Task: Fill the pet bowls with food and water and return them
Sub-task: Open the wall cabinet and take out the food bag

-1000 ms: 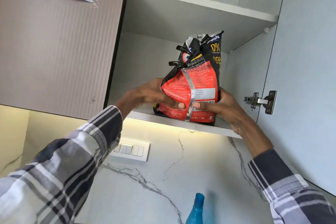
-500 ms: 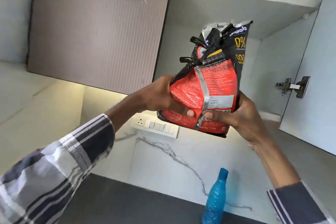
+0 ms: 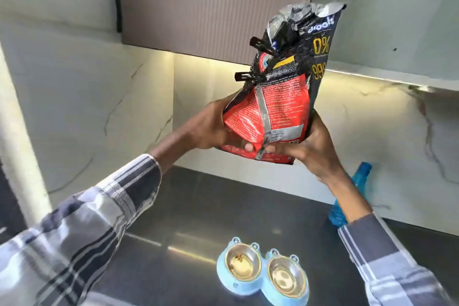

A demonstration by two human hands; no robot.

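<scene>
A red and black pet food bag [image 3: 280,97] is held upright in the air above the counter, its crumpled top pinched with two black clips. My left hand [image 3: 211,129] grips the bag's lower left side and my right hand [image 3: 315,149] holds its bottom right corner. Below, on the dark counter, sits a light blue double pet bowl stand [image 3: 223,271] with two steel bowls; the left bowl [image 3: 242,264] has a few crumbs, the right bowl [image 3: 285,278] looks bare. A blue water bottle [image 3: 361,171] stands behind my right forearm, partly hidden.
The dark glossy counter [image 3: 193,211] meets a white marble backsplash [image 3: 372,126]. A ribbed brown wall cabinet door [image 3: 211,2] hangs above, lit from beneath. A white marble side wall [image 3: 62,107] closes the left.
Both hands lifted the bag off the cabinet shelf and brought it down and out over the counter. My view dropped, so the bowls now show.
</scene>
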